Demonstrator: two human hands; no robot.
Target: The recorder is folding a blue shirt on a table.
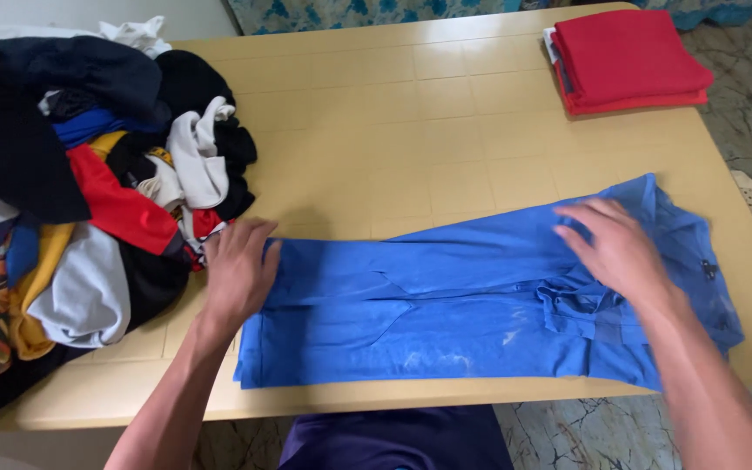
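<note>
While both hands lie flat, fingers spread and gripping nothing, the blue shirt [480, 305] runs lengthwise along the desk's [411, 104] near edge, left hand [238, 271] on its left end, right hand [615, 248] near what's probably the collar.

**Count on the table**

One blue shirt [472, 305] lies spread flat. One stack of folded red garments [628, 57] sits at the far corner; how many pieces it holds cannot be told. One heap of mixed unfolded clothes [71, 191] covers one end. Two hands show: left hand [238, 274], right hand [615, 248]. One table [446, 122].
</note>
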